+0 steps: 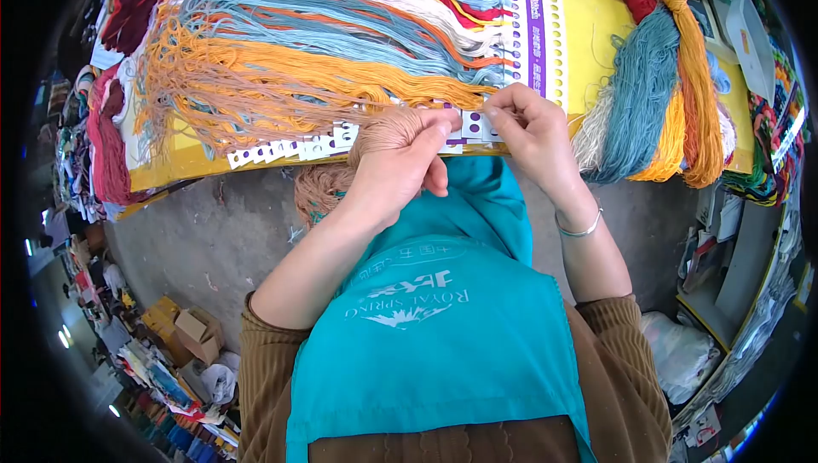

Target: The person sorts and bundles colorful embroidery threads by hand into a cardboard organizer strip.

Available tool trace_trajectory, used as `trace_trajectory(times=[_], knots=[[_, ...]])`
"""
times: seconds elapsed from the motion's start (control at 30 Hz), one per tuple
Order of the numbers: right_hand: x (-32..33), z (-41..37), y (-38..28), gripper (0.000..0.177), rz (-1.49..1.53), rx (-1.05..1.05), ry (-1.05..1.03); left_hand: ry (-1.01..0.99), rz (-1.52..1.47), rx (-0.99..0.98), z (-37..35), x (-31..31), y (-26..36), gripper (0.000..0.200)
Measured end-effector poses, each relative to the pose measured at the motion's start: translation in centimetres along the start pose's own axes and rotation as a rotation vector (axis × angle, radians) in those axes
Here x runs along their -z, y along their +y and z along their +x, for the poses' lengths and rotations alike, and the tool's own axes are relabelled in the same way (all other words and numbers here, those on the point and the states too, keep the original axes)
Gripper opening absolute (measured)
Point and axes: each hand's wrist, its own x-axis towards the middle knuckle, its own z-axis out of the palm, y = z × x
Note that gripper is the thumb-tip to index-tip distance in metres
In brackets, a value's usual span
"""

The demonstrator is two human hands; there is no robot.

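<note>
My left hand (399, 166) is closed around a thick skein of tan embroidery thread (377, 132), part of which hangs over the table edge. My right hand (535, 129) is pinched at the lower end of a white punched thread card (553, 46) with a purple printed strip. Whatever lies between those fingertips is too small to make out. Orange threads (341, 67) and pale blue threads (341, 30) run leftward from the card's holes. Between my hands, several white tabs with purple dots (474, 125) lie along the table's near edge.
The yellow table (588, 33) spans the area before me. At its right lie blue-grey (635, 88) and orange skeins (700, 114); a dark pink skein (109, 143) hangs at the left. Cardboard boxes (198, 335) sit on the floor at left, a white bag (680, 356) at right.
</note>
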Motion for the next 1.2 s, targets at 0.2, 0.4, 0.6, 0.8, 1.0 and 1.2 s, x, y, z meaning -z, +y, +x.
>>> trace_trajectory(times=[0.2,0.4,0.6,0.8,1.0,1.2], knots=[[0.0,0.1,0.6,0.005,0.032,-0.003,-0.003,-0.094,0.141,-0.008,1.5,-0.7,0.0,0.022],[0.3,0.0,0.3,0.006,0.024,-0.041,-0.010,0.012,0.209,-0.042,2.4,-1.7,-0.4,0.011],[0.1,0.0,0.0,0.006,-0.012,-0.033,-0.032,0.044,0.130,-0.022,1.8,-1.9,0.5,0.009],[0.0,-0.1,0.0,0.008,0.075,-0.045,-0.052,-0.012,0.197,0.044,2.5,-1.7,0.8,0.012],[0.0,0.2,-0.3,0.011,0.002,-0.056,-0.075,0.008,0.420,-0.107,2.5,-0.7,0.7,0.012],[-0.3,0.6,-0.9,0.022,-0.245,-0.049,-0.103,0.047,0.188,-0.144,1.8,0.4,0.9,0.011]])
